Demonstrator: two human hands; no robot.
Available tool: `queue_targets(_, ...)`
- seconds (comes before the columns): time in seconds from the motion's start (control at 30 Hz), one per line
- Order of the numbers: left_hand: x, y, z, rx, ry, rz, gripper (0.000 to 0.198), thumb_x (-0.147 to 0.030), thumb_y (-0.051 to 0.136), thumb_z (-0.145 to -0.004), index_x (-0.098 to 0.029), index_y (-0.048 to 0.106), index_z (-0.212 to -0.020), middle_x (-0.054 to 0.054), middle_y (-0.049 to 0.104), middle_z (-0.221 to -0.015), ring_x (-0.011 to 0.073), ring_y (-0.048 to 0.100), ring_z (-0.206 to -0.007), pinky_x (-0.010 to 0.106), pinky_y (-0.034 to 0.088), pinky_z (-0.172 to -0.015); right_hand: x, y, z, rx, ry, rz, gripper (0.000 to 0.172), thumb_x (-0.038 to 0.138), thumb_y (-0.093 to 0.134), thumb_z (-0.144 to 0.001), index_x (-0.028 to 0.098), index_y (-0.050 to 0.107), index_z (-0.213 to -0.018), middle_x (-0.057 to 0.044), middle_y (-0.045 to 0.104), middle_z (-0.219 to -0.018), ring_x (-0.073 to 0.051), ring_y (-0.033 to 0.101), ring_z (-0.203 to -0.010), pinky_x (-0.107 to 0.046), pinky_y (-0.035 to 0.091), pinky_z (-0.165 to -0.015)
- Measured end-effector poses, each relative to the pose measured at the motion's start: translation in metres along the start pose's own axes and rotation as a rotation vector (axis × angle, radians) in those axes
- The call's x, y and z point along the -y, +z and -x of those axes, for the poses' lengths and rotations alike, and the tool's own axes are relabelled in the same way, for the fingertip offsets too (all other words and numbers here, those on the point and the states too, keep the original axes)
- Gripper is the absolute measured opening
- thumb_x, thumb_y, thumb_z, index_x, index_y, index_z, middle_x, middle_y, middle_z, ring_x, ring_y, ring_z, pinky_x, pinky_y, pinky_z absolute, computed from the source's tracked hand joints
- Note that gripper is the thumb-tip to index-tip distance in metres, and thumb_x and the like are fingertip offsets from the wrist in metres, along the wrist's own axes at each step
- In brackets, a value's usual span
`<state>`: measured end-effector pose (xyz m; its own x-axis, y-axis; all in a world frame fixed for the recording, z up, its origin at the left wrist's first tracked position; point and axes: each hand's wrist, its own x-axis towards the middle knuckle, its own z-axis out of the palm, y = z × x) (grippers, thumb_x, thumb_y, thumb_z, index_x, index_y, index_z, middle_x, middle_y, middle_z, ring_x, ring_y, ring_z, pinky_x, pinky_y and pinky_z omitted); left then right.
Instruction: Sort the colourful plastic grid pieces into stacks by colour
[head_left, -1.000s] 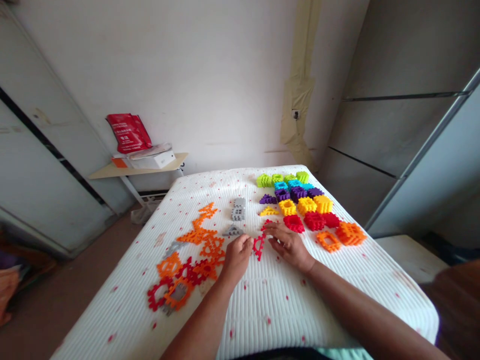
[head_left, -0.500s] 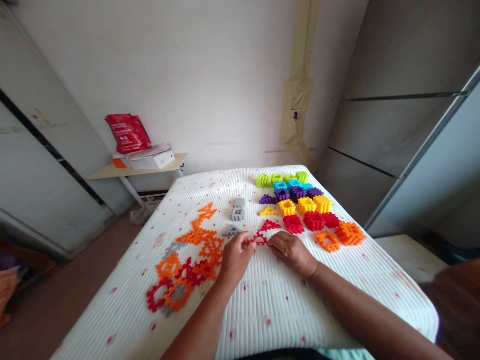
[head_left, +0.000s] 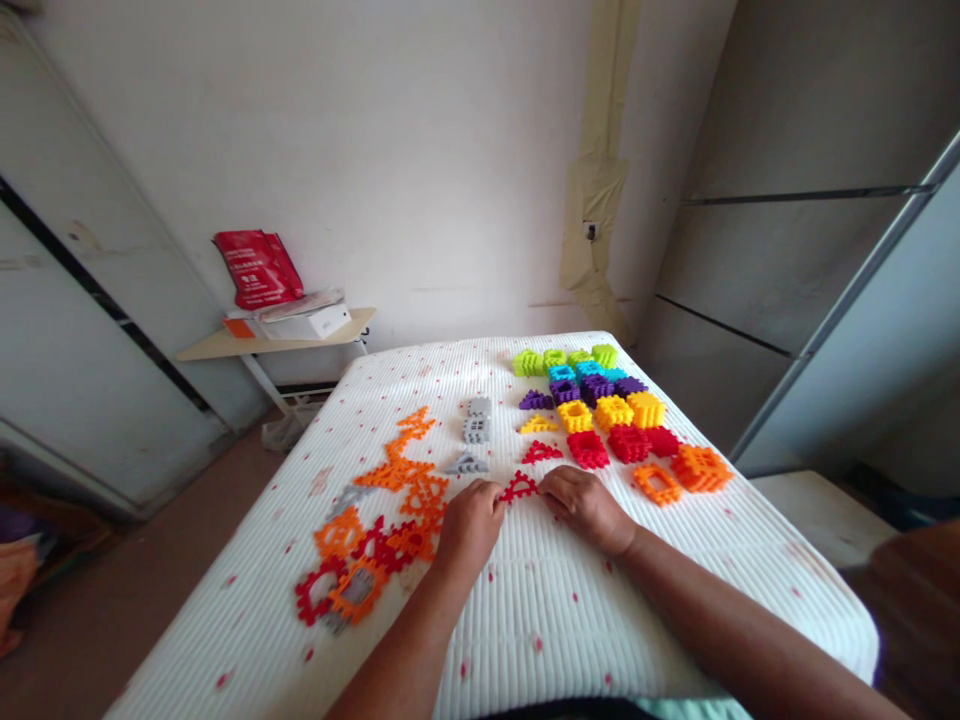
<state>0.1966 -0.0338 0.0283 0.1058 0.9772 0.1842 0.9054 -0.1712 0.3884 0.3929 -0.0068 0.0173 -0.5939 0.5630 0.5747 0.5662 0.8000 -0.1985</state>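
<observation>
A red triangular interlocking block (head_left: 519, 487) is pinched at its two ends between my hands. My left hand (head_left: 474, 525) closes on its left corner, and my right hand (head_left: 586, 508) grips the right corner, with the fingertips partly hidden. Just beyond it lies a second red triangle block (head_left: 541, 452) on the bed cover. Grey triangle pieces (head_left: 467, 464) lie past my left hand. Close to the right hand's far side sits a red stack of blocks (head_left: 588, 449).
Stacked blocks in yellow (head_left: 613, 411), purple (head_left: 596, 387) and lime green (head_left: 529, 362) stand in rows at the right, with orange stacks (head_left: 701, 467) nearer. A loose pile of orange pieces (head_left: 424, 500) spreads at the left. Behind stands a small side table (head_left: 274, 345).
The left hand has turned and its fingers have closed around the left corner of the red triangle. That triangle now sits slightly nearer, apart from the other red one.
</observation>
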Motion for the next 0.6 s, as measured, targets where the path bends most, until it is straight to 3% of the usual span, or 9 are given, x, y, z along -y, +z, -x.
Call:
queue_targets(0.17, -0.001, 0.000, -0.001, 0.034, -0.003, -0.090, 0.013, -0.020, 0.052, -0.081, -0.020, 0.064, -0.082, 0.002, 0.066, -0.085, 0.0144, 0.061, -0.079, 0.024, 0.040, -0.070, 0.002, -0.002, 0.000, 0.058, 0.038, -0.008, 0.022, 0.016, 0.039, -0.090, 0.017, 0.057, -0.076, -0.006, 0.060, -0.073, -0.015, 0.054, -0.069, -0.024, 0.040, -0.062)
queue_targets(0.4, 0.003, -0.010, -0.004, -0.039, 0.065, -0.205, 0.020, -0.018, 0.042, -0.086, -0.020, 0.063, -0.086, 0.004, 0.066, -0.088, 0.0155, 0.060, -0.084, 0.025, 0.040, -0.074, 0.003, -0.008, -0.003, 0.262, 0.361, 0.010, 0.014, 0.017, 0.048, -0.083, 0.017, 0.057, -0.073, -0.002, 0.060, -0.072, -0.011, 0.052, -0.062, -0.021, 0.033, -0.056)
queue_targets(0.6, -0.016, -0.014, -0.029, -0.032, 0.085, -0.208, 0.024, -0.020, 0.039, -0.087, -0.019, 0.063, -0.090, 0.006, 0.065, -0.090, 0.0159, 0.060, -0.085, 0.026, 0.041, -0.073, 0.014, -0.012, -0.002, 0.351, 0.214, 0.039, 0.015, 0.018, 0.047, -0.082, 0.017, 0.055, -0.069, -0.002, 0.059, -0.071, -0.010, 0.050, -0.060, -0.022, 0.030, -0.056)
